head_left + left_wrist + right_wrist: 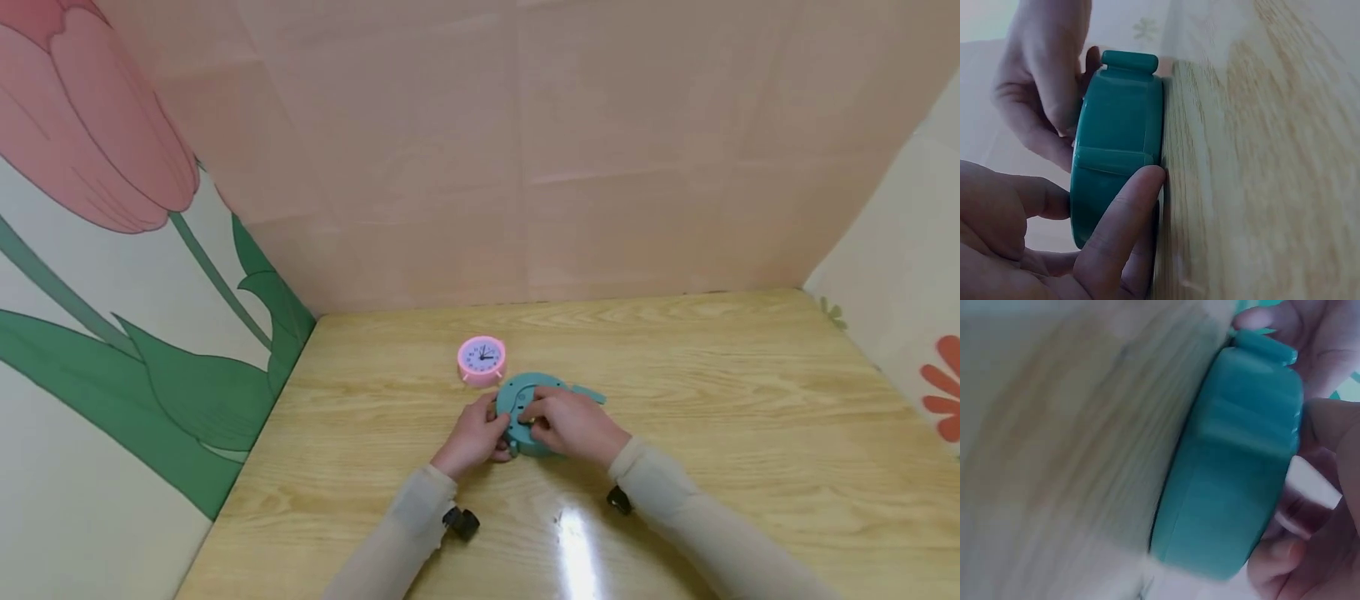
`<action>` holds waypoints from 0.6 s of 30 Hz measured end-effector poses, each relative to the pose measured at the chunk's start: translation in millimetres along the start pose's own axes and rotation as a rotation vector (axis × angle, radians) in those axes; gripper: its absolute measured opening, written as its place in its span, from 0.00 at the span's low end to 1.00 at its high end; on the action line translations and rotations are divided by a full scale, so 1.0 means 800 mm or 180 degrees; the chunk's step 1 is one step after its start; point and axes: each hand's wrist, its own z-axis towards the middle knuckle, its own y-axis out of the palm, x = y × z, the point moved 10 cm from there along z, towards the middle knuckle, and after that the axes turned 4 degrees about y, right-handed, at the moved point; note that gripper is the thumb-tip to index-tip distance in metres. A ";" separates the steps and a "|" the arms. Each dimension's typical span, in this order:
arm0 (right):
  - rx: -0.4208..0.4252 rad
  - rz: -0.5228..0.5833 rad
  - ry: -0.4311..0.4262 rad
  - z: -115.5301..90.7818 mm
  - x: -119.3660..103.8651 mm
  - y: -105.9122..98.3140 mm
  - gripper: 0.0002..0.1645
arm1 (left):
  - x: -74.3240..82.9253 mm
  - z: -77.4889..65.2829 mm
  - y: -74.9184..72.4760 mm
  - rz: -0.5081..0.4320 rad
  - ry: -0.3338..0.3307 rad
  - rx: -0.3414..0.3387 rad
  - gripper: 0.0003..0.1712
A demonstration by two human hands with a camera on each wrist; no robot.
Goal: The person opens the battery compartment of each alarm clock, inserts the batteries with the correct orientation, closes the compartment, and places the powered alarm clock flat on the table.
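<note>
A round teal clock point(517, 392) lies back side up on the wooden table. My left hand point(472, 433) holds its left edge, the thumb on top and other fingers along the side wall. In the left wrist view one fingertip touches the teal rim point(1116, 112) close to the tabletop. Over the clock's back, my right hand point(573, 421) has its fingers curled and seems to pinch a small gold-and-dark thing point(531, 422), mostly hidden by the fingers. The right wrist view shows the teal side wall point(1229, 481) with the right fingers point(1335, 425) against the back.
Just behind the teal clock, a pink alarm clock point(482, 360) stands tilted with its dial up. A flat teal strip point(589, 393) shows at the teal clock's far right. A pinkish covering point(525, 167) hangs behind the table; a tulip-patterned panel point(202, 392) borders its left side.
</note>
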 end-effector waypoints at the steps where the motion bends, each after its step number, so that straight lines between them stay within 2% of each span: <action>1: -0.0030 0.0090 0.0102 0.001 0.004 0.001 0.12 | 0.000 0.000 0.001 -0.0022 -0.0011 -0.0015 0.30; 4: 0.0040 0.0399 0.0416 0.003 0.017 -0.002 0.11 | 0.003 -0.001 0.002 -0.0082 -0.0027 -0.0022 0.31; 6: 0.0242 0.0500 0.0685 0.004 0.027 -0.009 0.13 | 0.004 -0.002 0.002 -0.0137 -0.0032 -0.0007 0.32; 8: 0.0487 0.0475 0.0975 0.002 0.038 -0.016 0.20 | 0.005 -0.002 0.002 -0.0175 -0.0031 0.0008 0.33; 10: 0.0614 0.0418 0.1278 -0.001 0.047 -0.019 0.31 | 0.003 -0.001 0.002 -0.0185 -0.0058 -0.0004 0.33; 13: 0.0576 0.0428 0.1631 -0.005 0.057 -0.012 0.45 | 0.000 0.000 0.003 -0.0178 -0.0079 -0.0020 0.32; 18: 0.0395 0.0581 0.2021 -0.003 0.065 0.006 0.55 | 0.001 0.000 0.007 -0.0160 -0.0091 -0.0047 0.31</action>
